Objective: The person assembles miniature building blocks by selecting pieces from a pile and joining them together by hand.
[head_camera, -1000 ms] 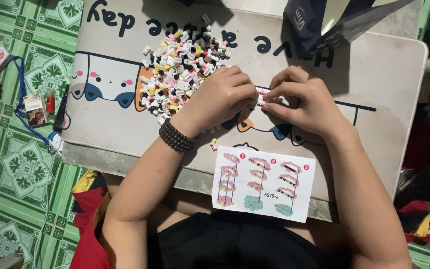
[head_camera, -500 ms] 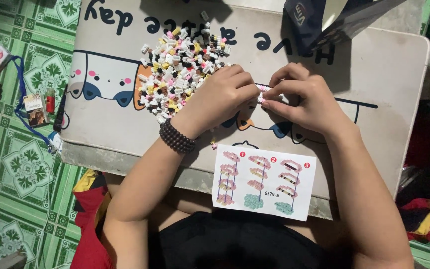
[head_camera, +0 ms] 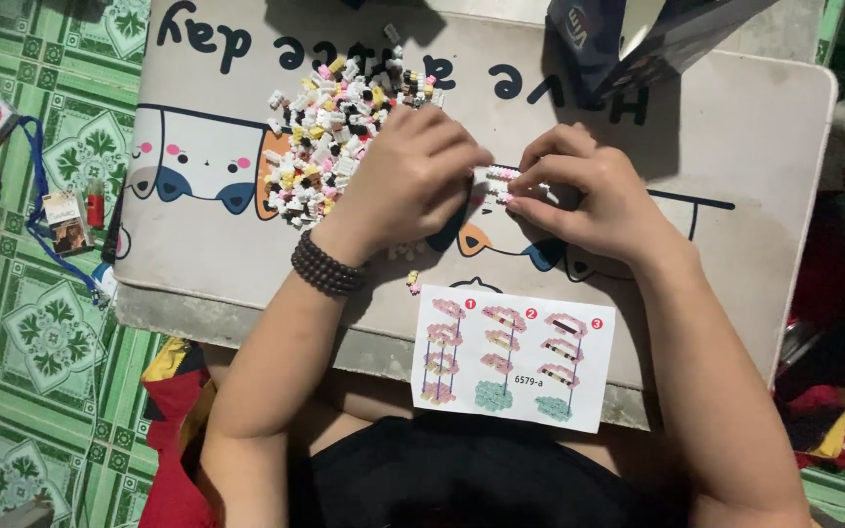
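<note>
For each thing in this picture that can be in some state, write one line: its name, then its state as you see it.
left hand: fingers pinched on the small brick assembly
right hand: fingers pinched on the same assembly
small brick assembly: partly built, held between both hands
pile of tiny bricks: loose, spread on the lap table
instruction sheet: flat, face up at the table's near edge
bead bracelet: worn on the left wrist
</note>
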